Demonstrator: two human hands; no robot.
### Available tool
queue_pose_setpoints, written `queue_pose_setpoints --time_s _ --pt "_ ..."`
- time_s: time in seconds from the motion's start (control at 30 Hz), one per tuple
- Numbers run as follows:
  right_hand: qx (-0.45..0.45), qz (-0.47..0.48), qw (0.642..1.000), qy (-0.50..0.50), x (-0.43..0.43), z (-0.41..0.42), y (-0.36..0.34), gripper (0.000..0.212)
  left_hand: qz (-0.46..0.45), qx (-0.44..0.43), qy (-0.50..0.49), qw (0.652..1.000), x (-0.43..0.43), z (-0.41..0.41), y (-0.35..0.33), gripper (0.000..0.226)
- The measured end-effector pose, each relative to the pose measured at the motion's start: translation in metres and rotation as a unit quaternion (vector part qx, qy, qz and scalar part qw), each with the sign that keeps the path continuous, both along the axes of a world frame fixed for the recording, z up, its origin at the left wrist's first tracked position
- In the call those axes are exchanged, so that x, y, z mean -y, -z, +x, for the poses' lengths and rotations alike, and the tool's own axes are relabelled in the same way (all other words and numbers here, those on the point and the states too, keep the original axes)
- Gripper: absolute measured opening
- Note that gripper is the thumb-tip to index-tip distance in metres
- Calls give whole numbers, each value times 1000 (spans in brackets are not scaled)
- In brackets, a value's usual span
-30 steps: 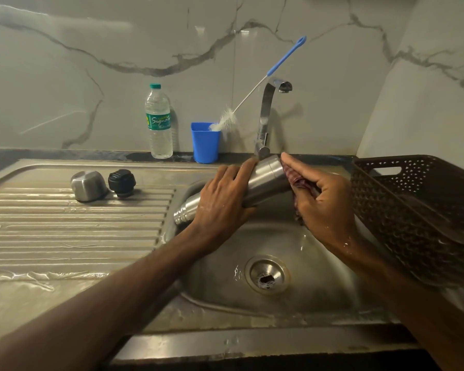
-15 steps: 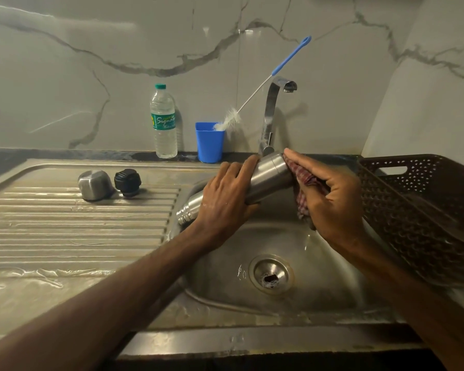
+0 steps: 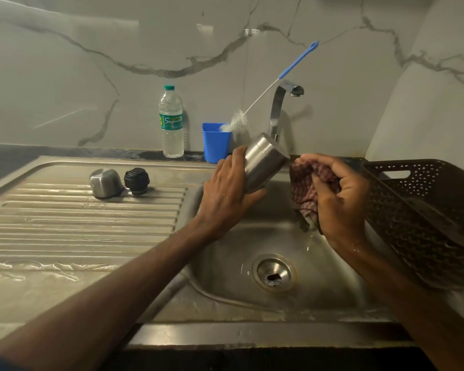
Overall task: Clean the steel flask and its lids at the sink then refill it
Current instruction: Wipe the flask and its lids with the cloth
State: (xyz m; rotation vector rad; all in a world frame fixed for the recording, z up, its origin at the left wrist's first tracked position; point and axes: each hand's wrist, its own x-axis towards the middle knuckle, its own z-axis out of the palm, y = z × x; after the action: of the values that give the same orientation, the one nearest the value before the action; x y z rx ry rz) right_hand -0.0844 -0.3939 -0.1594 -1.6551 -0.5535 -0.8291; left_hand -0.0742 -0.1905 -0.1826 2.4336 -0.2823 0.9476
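Marble-backed sink (image 3: pixel 332 295): flask wiping stage.
Head view: left hand (image 3: pixel 225 199) gripped the flask (image 3: pixel 263 162), tilted above the sink's rear edge; right hand (image 3: pixel 342 202) clenched a cloth (image 3: pixel 303 188) just beside it. Steel lid (image 3: pixel 105 183) and black lid (image 3: pixel 136 181) stood on the drainboard (image 3: pixel 78 231); refilling apparently remained.

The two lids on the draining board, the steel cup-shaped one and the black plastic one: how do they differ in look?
The rounded steel cup-shaped lid is shiny bare metal; the black ribbed plastic stopper is matt and dark. The steel lid is smooth-sided and looks wider; the stopper has ridged sides and narrows at its foot. Both stand side by side on the wet ribbed steel draining board, steel lid on the left.
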Motion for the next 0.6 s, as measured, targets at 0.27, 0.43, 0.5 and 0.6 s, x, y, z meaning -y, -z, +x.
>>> queue_pose_setpoints --time_s 0.27,0.43,0.5,0.6 --pt "-94 -39 995 -12 -38 8 7 39 -165 -10 17 986 -34 8 -20 87" --pt "-144 22 989 -27 -74 10 -2 39 -225 30 -2 974 -66 12 -40 84" --pt "-182 58 981 -37 -86 16 -6 40 -219 46 14 975 -77 13 -47 81" --pt "-277 131 950 -64 -102 21 -15 39 -143 65 58 986 -95 10 -57 82"
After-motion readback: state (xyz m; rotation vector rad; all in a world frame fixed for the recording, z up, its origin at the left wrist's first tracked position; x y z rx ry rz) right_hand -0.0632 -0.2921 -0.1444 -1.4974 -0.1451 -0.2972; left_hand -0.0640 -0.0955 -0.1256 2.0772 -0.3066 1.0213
